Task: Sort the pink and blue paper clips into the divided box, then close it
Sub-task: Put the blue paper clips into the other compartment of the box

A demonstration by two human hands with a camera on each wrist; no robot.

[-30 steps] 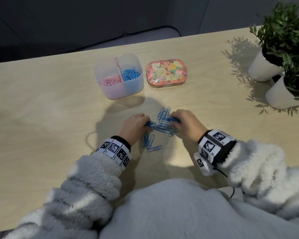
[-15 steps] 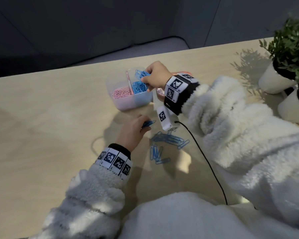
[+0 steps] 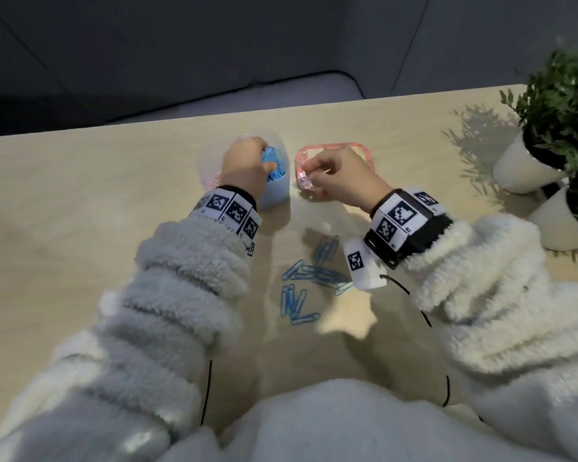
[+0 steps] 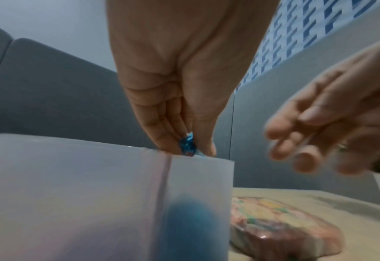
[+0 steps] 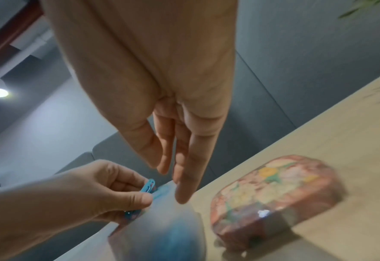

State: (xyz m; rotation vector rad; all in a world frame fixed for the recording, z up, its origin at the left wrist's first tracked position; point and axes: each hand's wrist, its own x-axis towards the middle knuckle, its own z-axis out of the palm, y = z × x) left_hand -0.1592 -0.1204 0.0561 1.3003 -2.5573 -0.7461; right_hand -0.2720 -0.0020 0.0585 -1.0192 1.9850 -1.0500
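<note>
- Left hand (image 3: 246, 165) pinches blue paper clips (image 4: 187, 145) between thumb and fingertips, right at the rim of the divided box (image 3: 274, 195), over the blue side.
- Right hand (image 3: 339, 176) holds nothing; fingers extended, loosely spread, pointing down over the near-left part of the lid (image 3: 364, 149).
- Versus 0.5 s ago: the right hand was over the box dropping clips, now it's off to the right above the lid. The left hand was down at the table beside the loose pile, now it's up at the box.
- Loose blue clips (image 3: 314, 278) lie on the table (image 3: 80, 201) between the two wrists, fewer than 1 s ago.
- Box holds pink clips (image 3: 214, 178) in the left compartment, blue in the right; it's open, lid lies flat just beside it on the right.
- Left wrist view: only one showing the divider through the frosted wall, and the clips sitting just above the rim.
- Right wrist view: shows the floral top of the lid (image 5: 274, 190) and the left thumb clamped on the clips; the head view hides the pinch behind the knuckles.
- Head view only: two potted plants (image 3: 554, 121) at the right edge.
</note>
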